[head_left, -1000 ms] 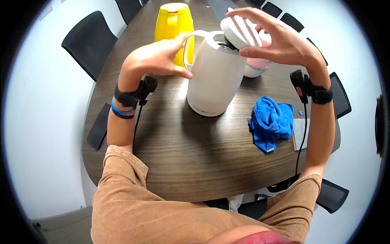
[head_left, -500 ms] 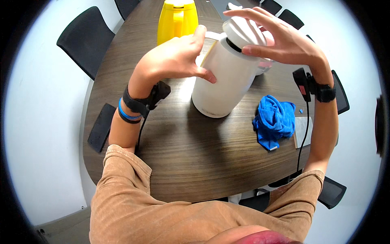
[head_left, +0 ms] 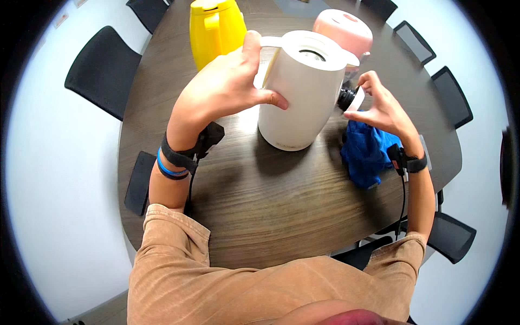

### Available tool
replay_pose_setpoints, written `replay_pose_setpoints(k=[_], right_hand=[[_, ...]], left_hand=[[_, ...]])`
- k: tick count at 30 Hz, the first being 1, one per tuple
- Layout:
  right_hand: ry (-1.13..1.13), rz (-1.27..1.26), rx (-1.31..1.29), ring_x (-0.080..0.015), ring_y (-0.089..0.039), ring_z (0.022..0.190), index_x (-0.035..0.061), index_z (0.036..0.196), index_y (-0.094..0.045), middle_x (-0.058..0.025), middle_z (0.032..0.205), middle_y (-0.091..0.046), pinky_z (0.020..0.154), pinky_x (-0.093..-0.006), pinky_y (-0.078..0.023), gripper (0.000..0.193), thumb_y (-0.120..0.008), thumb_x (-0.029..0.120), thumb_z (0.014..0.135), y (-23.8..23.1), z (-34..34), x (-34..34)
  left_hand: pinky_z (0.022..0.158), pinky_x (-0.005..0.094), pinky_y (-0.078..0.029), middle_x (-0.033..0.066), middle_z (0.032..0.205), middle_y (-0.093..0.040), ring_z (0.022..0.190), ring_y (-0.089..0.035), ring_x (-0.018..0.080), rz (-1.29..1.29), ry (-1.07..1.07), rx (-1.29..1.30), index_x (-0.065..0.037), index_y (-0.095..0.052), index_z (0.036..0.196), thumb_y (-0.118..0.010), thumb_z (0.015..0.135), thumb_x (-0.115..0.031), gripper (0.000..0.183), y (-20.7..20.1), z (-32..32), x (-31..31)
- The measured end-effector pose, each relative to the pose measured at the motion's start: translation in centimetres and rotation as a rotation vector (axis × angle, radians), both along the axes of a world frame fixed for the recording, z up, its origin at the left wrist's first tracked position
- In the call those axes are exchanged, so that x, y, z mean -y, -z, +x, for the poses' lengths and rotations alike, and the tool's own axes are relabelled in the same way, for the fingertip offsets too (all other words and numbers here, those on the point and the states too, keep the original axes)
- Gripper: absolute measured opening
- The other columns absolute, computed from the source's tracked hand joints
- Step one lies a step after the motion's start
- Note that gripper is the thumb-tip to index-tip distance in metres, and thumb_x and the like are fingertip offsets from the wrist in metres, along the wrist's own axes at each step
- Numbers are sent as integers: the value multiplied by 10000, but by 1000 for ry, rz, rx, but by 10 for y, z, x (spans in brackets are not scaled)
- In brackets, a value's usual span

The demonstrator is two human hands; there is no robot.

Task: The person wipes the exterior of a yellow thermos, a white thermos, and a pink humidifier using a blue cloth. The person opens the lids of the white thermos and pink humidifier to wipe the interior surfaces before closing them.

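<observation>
A white thermos jug stands on the wooden table in front of me, its round mouth uncovered at the top. My left hand is closed at the jug's handle side, with the thumb laid against the body; the fingers behind are partly hidden. To the right of the jug, my right hand grips the jug's lid between thumb and fingers. The lid is white with a black stopper part and is tipped sideways, the black part pointing toward the jug. Below this hand lies a crumpled blue cloth.
A yellow jug stands behind my left hand, and a pink rounded container stands behind the white jug. A dark flat slab lies by my left forearm. Black chairs surround the wooden table.
The lid has come off the jug's mouth and moved down to the right in my right hand. My left hand keeps its hold. The jug now stands more upright.
</observation>
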State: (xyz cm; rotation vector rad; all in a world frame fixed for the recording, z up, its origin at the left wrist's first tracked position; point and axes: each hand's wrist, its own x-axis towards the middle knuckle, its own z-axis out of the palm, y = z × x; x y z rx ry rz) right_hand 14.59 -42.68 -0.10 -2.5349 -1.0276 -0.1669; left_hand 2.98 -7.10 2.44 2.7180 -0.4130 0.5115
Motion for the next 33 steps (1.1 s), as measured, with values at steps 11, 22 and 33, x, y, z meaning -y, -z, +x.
replay_pose_setpoints(k=[11, 22, 33], right_hand=[[-65, -134, -139, -405, -609, 984, -17, 1024, -520, -250, 1080, -582, 888, -458, -523, 543, -841, 410, 924, 56, -1, 8], [10, -323, -149, -414, -690, 1115, 72, 1266, -609, -188, 1213, -679, 953, -468, -577, 563, -879, 294, 825, 19, -51, 37], [-230, 211, 799, -317, -661, 1281, 142, 1452, -629, -135, 1447, -605, 1055, -434, -587, 487, -744, 360, 1032, -100, 4, -47]], left_hand=[[785, 379, -585, 124, 905, -639, 847, -702, 278, -87, 20, 27, 13, -477, 1197, -985, 707, -556, 907, 9, 8, -1], [658, 230, -388, -74, 826, -446, 747, -455, 56, -718, 361, -221, -152, -466, 936, -1078, 642, -255, 686, 48, 58, -20], [649, 242, -397, -66, 784, -415, 716, -427, 78, -726, 297, -154, -139, -474, 916, -1047, 667, -423, 687, 56, 48, -2]])
